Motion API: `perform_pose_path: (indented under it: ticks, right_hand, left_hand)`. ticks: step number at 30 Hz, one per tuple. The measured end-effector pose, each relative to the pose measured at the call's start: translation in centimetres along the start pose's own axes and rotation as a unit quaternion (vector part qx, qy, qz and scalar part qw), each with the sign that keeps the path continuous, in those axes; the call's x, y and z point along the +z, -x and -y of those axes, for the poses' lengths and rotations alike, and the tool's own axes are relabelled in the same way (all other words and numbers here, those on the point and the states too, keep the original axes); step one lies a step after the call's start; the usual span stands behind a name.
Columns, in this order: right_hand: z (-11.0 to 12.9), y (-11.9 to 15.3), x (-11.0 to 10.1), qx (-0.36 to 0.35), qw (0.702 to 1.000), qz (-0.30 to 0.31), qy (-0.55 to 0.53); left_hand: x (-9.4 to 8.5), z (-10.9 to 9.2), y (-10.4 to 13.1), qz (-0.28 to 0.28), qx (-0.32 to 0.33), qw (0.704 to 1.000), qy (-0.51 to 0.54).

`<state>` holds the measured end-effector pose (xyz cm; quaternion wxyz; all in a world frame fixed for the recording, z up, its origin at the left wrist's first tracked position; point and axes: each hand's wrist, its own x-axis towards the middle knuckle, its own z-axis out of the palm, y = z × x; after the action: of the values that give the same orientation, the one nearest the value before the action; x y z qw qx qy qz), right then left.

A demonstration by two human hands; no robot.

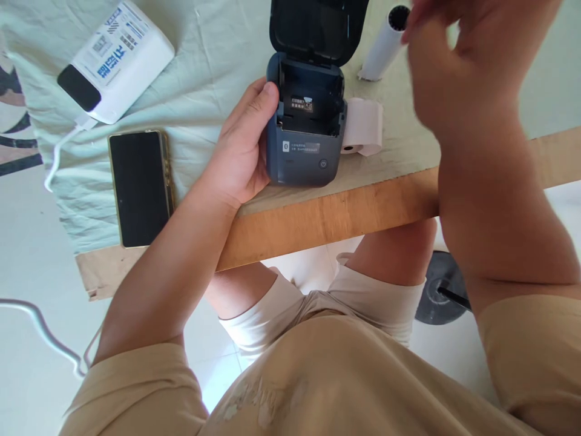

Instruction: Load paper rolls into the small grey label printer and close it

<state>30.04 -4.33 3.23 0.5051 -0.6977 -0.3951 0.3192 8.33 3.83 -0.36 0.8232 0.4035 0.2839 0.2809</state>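
My left hand (247, 136) wraps round the left side of a dark blue portable label printer (304, 160), thumb on its upper edge. The printer's black lid (318, 27) stands open, and no roll shows in its bay. Close against its right side lies a small white paper roll (365, 124). Up at the top right, my right hand (458, 66) is raised with fingers curled together; blur and the frame edge hide what they may hold. Beside those fingertips is a longer white roll (381, 51) with a black core; whether they touch it I cannot tell.
At the left, a white device (122, 60) with a blue-printed label has a white cable (57, 157) attached. A dark-screened phone (140, 188) lies near the table's front edge. Pale green cloth (200, 79) covers the table, with a bare wooden edge (318, 215) in front of my legs.
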Motion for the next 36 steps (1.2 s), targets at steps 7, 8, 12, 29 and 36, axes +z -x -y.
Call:
perform_pose_path:
  ticks: [7, 8, 12, 29, 36]
  right_hand:
    - [-4.4, 2.1, -1.1, -0.237, 0.908, 0.139, 0.315]
    - [-4.9, 1.9, -1.2, -0.211, 0.911, 0.155, 0.319]
    - [-6.0, 1.5, -1.5, -0.150, 0.929, 0.152, 0.302]
    - [-3.1, 3.3, -2.1, -0.358, 0.884, 0.088, 0.287]
    - [-1.9, 4.3, -0.8, -0.263, 0.958, 0.080, 0.087]
  left_hand:
    - [0.5, -0.1, 0.2, -0.023, -0.001, 0.999, 0.024]
    - [0.5, -0.2, 0.2, -0.019, -0.001, 1.000, 0.024]
    - [0.7, -0.3, 0.4, -0.012, 0.001, 1.000, 0.027]
    - [0.3, 0.5, -0.1, -0.025, 0.024, 0.999, 0.006]
    - [0.8, 0.3, 0.1, -0.036, 0.012, 0.999, 0.021]
